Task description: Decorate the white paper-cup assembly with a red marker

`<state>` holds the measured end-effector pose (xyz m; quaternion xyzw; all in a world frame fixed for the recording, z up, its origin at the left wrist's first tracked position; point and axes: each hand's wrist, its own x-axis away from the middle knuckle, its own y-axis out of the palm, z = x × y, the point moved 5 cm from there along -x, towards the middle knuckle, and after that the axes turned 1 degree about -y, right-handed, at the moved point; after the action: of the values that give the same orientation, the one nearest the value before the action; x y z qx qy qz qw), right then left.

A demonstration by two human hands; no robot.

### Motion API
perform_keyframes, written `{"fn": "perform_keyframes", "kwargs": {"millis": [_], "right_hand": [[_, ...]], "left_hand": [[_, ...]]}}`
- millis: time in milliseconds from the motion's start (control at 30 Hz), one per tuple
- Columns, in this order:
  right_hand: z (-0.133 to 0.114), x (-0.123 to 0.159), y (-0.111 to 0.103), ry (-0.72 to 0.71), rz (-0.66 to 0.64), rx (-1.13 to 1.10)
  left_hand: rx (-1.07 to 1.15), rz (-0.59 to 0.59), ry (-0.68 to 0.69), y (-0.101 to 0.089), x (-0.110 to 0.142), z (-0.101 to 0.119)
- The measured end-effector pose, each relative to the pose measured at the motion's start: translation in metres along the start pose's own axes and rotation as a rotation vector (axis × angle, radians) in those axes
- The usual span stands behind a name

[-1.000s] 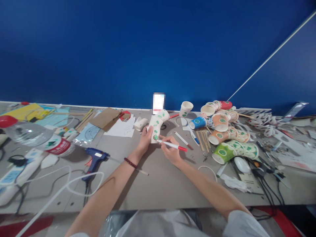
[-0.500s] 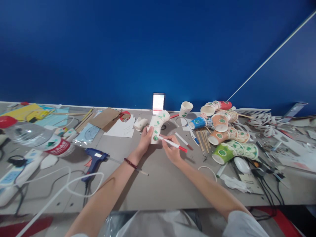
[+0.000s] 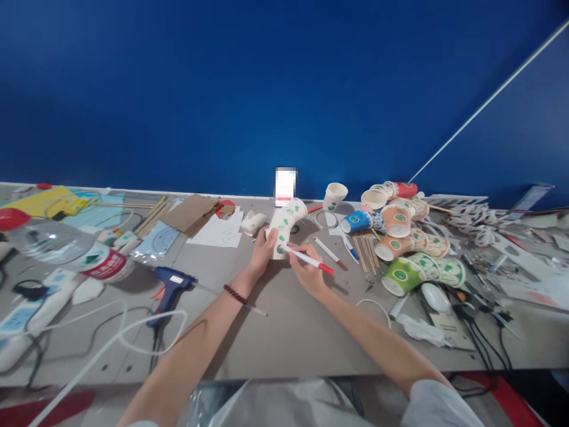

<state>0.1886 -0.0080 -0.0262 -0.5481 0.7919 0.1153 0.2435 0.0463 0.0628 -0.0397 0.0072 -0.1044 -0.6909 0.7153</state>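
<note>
White paper cups with green leaf prints are joined end to end in a bent shape at the middle of the table. My left hand grips the near cup from its left side, thumb on top. In my right hand is a white marker with a red end. Its tip meets the near cup beside a green mark, though whether it touches is too small to tell. A cut white cup piece lies left of the joined cups.
A blue glue gun and a large bottle lie on the left. Several coloured paper cups, wooden sticks and another marker are on the right. A lit screen stands against the blue wall.
The marker and my right hand have shifted slightly left. My left hand and the joined cups stay nearly in place.
</note>
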Motion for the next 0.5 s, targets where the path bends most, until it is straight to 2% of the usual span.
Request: {"fn": "perform_keyframes", "kwargs": {"millis": [233,500], "right_hand": [[0.0060,-0.0004,-0.0008,0.046,0.003,-0.025],[0.0045,-0.0012,-0.0033,0.029,0.018,-0.055]], "left_hand": [[-0.024,-0.010,-0.003,0.0002,0.0041,0.0056],[0.005,-0.013,-0.008,0.0007,0.0026,0.0029]]}}
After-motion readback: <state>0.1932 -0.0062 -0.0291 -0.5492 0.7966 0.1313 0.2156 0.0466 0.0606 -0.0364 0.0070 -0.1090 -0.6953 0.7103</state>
